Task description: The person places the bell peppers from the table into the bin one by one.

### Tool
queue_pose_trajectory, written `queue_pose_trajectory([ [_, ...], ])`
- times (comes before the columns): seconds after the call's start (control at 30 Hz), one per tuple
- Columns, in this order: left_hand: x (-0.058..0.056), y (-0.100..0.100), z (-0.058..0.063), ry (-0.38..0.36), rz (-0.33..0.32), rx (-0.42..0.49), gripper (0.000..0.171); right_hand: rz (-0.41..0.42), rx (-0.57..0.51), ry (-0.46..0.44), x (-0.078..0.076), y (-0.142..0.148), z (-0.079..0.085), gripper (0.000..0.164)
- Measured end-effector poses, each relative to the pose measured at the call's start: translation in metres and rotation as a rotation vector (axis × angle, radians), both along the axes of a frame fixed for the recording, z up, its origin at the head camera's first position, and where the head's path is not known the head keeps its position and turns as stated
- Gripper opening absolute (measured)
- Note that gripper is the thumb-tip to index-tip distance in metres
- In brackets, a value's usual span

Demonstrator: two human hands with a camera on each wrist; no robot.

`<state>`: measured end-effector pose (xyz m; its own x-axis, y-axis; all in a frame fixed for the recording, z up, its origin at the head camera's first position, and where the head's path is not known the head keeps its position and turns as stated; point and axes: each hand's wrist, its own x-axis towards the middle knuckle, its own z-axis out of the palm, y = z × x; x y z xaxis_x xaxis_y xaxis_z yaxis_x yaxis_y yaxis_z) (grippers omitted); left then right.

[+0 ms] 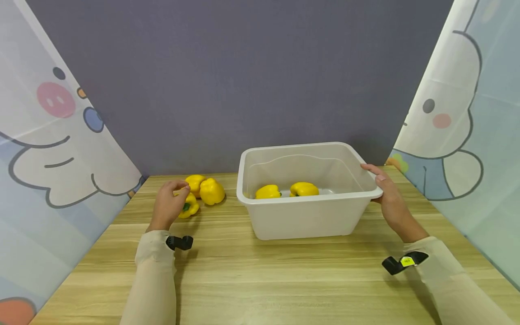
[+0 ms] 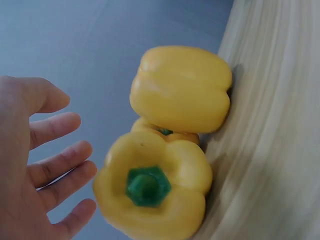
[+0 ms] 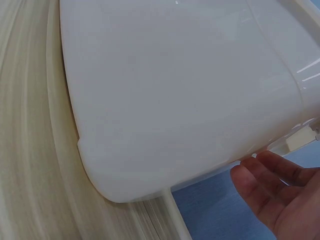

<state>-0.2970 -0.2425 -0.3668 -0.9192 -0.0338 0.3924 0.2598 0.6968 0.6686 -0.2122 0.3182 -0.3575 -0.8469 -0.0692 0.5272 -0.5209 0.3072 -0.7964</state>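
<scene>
Sleeves (image 1: 152,289) run off-frame; left hand (image 1: 168,204), empty, fingers parted, partly hides a pepper (image 1: 192,208); right hand (image 1: 391,199) grips the bin (image 1: 302,219).

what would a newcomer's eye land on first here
Probably the white rectangular plastic bin on the wood-grain table, with two glossy yellow bell peppers inside and the right hand gripping its right side. Next, three more yellow bell peppers cluster to its left, beside the left hand.
</scene>
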Motion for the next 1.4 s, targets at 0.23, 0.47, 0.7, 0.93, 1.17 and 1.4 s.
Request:
queue_pose_trajectory([
  [0.23, -0.002, -0.003, -0.008, -0.009, 0.045, -0.017, 0.035, -0.002, 0.003, 0.002, -0.001, 0.001, 0.0, 0.051],
  [0.47, -0.003, -0.007, -0.016, -0.046, 0.054, -0.021, 0.04, 0.007, 0.001, 0.004, -0.001, 0.0, -0.001, 0.051],
  [0.7, -0.004, -0.009, -0.021, -0.051, 0.057, -0.016, 0.039, 0.011, -0.005, 0.006, -0.001, 0.0, -0.001, 0.05],
  [0.93, -0.005, -0.009, -0.025, -0.056, 0.081, -0.014, 0.04, 0.006, -0.007, 0.012, 0.0, 0.0, -0.001, 0.05],
  [1.17, -0.004, -0.009, -0.028, -0.082, 0.123, -0.022, 0.049, -0.001, -0.005, 0.015, 0.001, 0.001, -0.001, 0.05],
  [1.4, 0.001, -0.01, -0.028, -0.145, 0.166, -0.05, 0.065, 0.0, 0.017, 0.005, 0.0, 0.0, 0.0, 0.053],
])
